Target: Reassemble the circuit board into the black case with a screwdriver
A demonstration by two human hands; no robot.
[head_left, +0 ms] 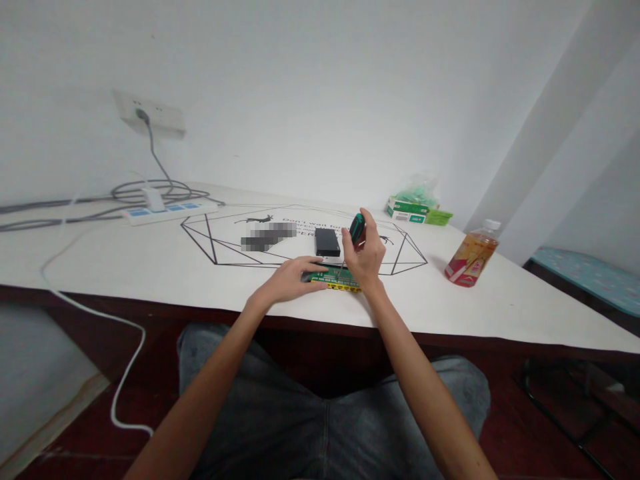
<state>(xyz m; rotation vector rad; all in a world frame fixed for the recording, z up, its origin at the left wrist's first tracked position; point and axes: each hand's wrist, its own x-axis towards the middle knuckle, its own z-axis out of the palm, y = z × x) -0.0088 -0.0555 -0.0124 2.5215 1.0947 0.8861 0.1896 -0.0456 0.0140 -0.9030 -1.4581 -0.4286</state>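
A green circuit board [330, 275] with a row of yellow connectors [345, 287] along its near edge lies close to the front of the white table. My left hand [289, 280] grips the board's left end between thumb and fingers. In my right hand [367, 252] is a screwdriver [357, 229] with a black and green handle. Its thin shaft points down at the board; whether the tip touches a screw is too small to tell. Just behind the board sits a small black box [327, 242], partly above a pale item.
A drink bottle [473, 255] stands at the right. Green boxes [415, 208] with a plastic bag are at the back right. On the left are a power strip [170, 212] with coiled grey cables and a white cord [100, 310] hanging over the table's front edge.
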